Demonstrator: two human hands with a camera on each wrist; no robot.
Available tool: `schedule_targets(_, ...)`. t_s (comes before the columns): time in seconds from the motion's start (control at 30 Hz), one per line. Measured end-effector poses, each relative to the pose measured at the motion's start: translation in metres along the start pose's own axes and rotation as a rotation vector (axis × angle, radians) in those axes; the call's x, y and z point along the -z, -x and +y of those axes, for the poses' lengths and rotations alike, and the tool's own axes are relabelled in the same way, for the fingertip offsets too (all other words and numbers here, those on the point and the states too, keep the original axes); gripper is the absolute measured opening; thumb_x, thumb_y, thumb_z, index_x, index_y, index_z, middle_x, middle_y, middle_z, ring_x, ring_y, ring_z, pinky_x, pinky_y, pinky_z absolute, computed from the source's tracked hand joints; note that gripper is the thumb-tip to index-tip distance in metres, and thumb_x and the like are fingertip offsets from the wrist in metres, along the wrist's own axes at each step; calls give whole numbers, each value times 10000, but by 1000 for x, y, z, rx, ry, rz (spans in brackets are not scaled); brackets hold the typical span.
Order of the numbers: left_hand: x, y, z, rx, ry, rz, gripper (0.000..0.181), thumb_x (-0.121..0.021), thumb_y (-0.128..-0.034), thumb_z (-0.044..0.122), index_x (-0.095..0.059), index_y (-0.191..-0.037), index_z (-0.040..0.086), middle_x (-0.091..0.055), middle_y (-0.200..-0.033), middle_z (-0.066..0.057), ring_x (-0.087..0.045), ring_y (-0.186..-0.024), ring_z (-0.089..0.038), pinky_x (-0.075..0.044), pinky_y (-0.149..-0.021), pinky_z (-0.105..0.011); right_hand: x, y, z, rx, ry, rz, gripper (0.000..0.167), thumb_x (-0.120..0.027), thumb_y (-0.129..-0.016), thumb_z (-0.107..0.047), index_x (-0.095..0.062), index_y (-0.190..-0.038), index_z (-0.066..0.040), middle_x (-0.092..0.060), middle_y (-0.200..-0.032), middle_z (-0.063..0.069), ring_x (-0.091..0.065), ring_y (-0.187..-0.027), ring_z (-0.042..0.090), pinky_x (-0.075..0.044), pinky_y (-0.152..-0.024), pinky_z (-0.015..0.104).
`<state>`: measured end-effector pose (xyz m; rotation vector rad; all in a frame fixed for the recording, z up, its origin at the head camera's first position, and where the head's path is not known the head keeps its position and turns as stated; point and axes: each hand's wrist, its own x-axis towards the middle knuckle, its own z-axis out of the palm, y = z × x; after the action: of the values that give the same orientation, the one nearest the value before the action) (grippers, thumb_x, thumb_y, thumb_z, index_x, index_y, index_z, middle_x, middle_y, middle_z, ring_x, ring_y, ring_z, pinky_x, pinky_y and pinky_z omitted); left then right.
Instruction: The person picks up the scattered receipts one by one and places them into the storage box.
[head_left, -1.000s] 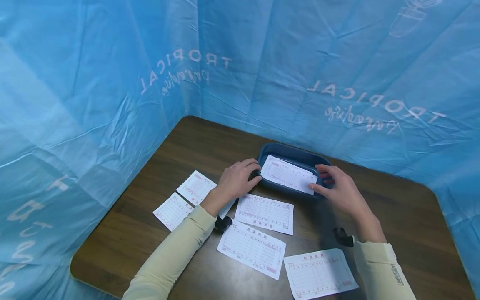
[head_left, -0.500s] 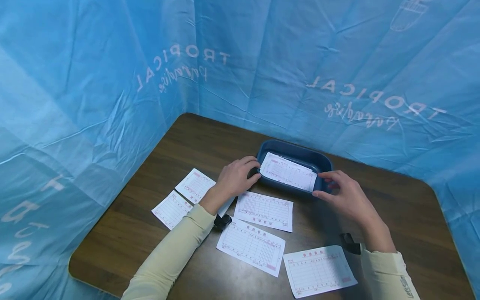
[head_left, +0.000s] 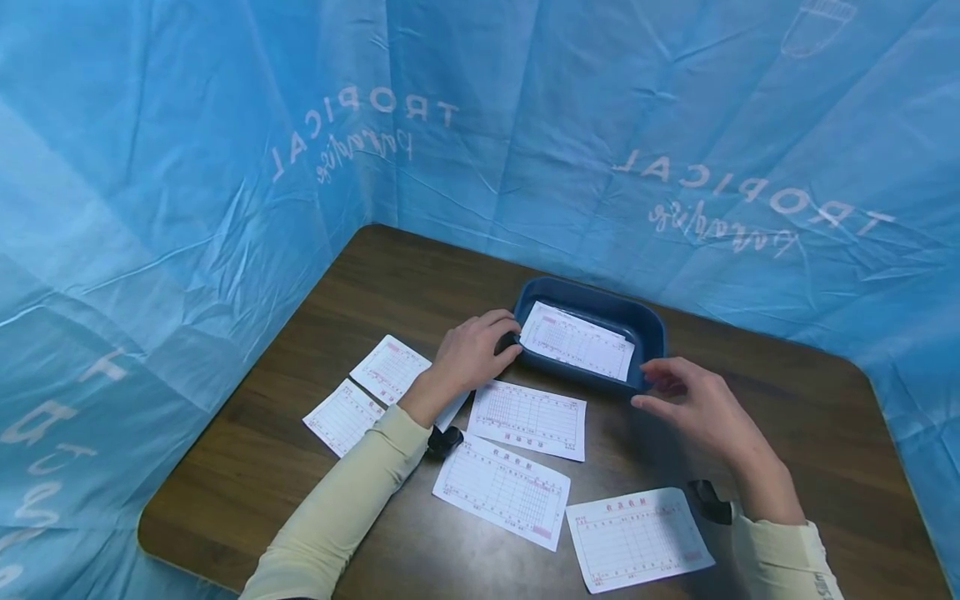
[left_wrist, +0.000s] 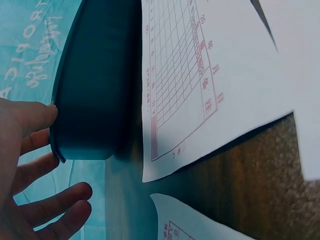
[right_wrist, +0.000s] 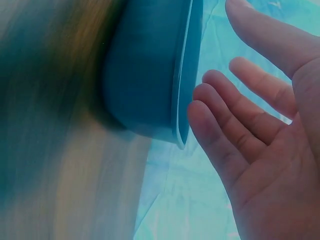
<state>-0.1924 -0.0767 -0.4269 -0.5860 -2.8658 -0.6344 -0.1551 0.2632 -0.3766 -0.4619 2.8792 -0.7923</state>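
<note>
A dark blue plastic tray (head_left: pixel 652 329) stands near the table's back edge, with a few printed receipt slips (head_left: pixel 577 342) lying in it. At its left end my left hand (head_left: pixel 472 350) pinches the rim; the left wrist view shows the thumb (left_wrist: pixel 37 115) on the near side and fingers on the other. Just off the tray's front right corner, my right hand (head_left: pixel 693 404) hovers with loosely bent fingers and holds nothing. Its fingertips (right_wrist: pixel 197 112) lie close to the rim in the right wrist view.
Several more receipt slips lie on the brown wooden table (head_left: pixel 787 417): one (head_left: pixel 528 419) before the tray, one (head_left: pixel 502 490) nearer, one (head_left: pixel 639 537) at the front right and others (head_left: pixel 390 367) by the left forearm. Blue cloth (head_left: pixel 525 125) hangs behind.
My right hand has let go of the slips' right end inside the tray and drawn back to the right and nearer. The left hand stays at the tray's left rim.
</note>
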Motion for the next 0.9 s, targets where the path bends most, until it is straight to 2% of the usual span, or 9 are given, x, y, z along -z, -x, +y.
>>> schedule_targets(0.2, 0, -1, 0, 4, -3, 0, 359, -579, -944, 426, -613, -1257, 254, -498, -1380, 29, -545, -1157, -182, -477, -891, -379, 2, 5, 3, -45, 15, -47, 678, -684, -799, -585, -576, -1264, -104, -621, -1106, 98, -575, -957, 244, -499, -808, 467)
schedule_targets(0.43, -1, -1, 0, -1, -4, 3, 350, -577, -945, 426, -618, -1248, 254, -503, -1370, 38, -559, -1130, -176, -486, -864, -370, -2, 16, 13, -62, 30, -93, 709, -701, -777, -593, -590, -1242, -71, -618, -1013, 74, -555, -865, 213, -485, -745, 379)
schedule_targets(0.63, -3, -1, 0, -20, -3, 9, 345, -573, -950, 417, -620, -1246, 245, -508, -1359, 40, -569, -1111, -171, -491, -851, -357, -9, 27, 23, -102, 21, -108, 693, -721, -771, -578, -592, -1224, -70, -613, -1031, 91, -553, -879, 218, -488, -744, 388)
schedule_targets(0.9, -1, 0, 0, -7, 7, -1, 349, -588, -945, 402, -617, -1250, 234, -501, -1365, 35, -560, -1128, -170, -481, -877, -365, -17, 34, 32, -105, 4, -131, 678, -739, -764, -560, -590, -1205, -67, -615, -1057, 85, -564, -911, 225, -497, -761, 409)
